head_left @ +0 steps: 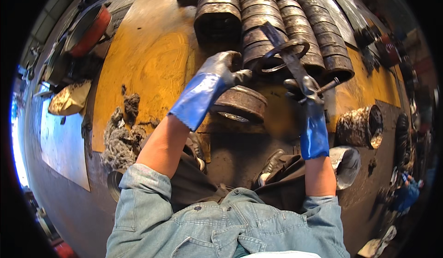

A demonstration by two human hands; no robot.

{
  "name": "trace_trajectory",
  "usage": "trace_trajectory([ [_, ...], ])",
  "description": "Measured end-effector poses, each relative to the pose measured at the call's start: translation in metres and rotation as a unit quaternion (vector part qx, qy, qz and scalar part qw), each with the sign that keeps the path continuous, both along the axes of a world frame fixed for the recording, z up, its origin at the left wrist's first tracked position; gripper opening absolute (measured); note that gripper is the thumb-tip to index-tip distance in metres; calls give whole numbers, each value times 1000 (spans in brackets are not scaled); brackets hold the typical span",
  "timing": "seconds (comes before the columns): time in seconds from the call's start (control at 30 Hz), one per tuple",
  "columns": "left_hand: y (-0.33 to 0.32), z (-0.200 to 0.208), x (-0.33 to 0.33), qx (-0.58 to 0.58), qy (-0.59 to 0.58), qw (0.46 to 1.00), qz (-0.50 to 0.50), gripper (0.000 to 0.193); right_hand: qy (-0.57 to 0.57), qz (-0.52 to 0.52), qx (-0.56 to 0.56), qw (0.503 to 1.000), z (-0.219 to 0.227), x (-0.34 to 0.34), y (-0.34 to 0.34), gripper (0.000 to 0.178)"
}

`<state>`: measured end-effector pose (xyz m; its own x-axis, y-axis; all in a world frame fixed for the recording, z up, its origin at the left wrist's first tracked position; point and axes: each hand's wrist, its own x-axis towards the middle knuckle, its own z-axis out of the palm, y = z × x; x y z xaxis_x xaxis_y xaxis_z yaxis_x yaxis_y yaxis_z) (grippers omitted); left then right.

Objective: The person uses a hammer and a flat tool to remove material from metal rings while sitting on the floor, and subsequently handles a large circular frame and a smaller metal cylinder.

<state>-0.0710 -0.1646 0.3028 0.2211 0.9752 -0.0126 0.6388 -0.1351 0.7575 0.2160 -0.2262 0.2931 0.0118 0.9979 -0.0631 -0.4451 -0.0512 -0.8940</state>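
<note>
Both my hands wear blue gloves with soiled grey palms. My left hand (225, 68) is closed, its curled fingers and thumb at the left edge of a thin dark metal ring (302, 48); part of that grip is hidden. My right hand (306, 91) is wrapped round a flat metal bar (295, 66), which slants up and leftward across the ring. A short rod with a knobbed end (328, 86) sticks out to the right of that hand. Below my hands, a thick, worn metal ring (241, 102) lies tilted on the yellow work surface (134, 68).
Several rows of stacked metal rings (260, 8) stand just beyond my hands. A grey fibre wad (121, 140) lies at the left. To the right are a rusty cylinder (357, 127) and a pale, dirty tube-shaped container (346, 165). A red round vessel (94, 31) stands far left.
</note>
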Motion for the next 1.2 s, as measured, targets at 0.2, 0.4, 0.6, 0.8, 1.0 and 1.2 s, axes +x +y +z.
trace_trajectory([
  [0.2, -12, 44, 28, 25, 59, 997, -48, 53, -234, 15, 66, 970, 1, -14, -7, 46],
  [0.4, -3, 22, 12, 23, 99, 995, 1, 29, -454, -44, 289, 842, 2, -32, -19, 27],
  [0.6, -5, -3, 4, -94, -172, 979, 55, 27, -641, -193, 402, 625, 17, 18, -1, 28],
  [0.8, -4, 4, 8, -41, -260, 958, 116, 26, -355, -97, 91, 925, -7, 4, -6, 21],
  [1.0, 10, -22, -6, 16, -481, 870, 111, 19, -60, 59, -160, 984, 21, -46, -26, 28],
  [1.2, 11, 6, -15, -5, -599, 782, 173, 24, 233, 37, -239, 942, 13, -29, -26, 28],
])
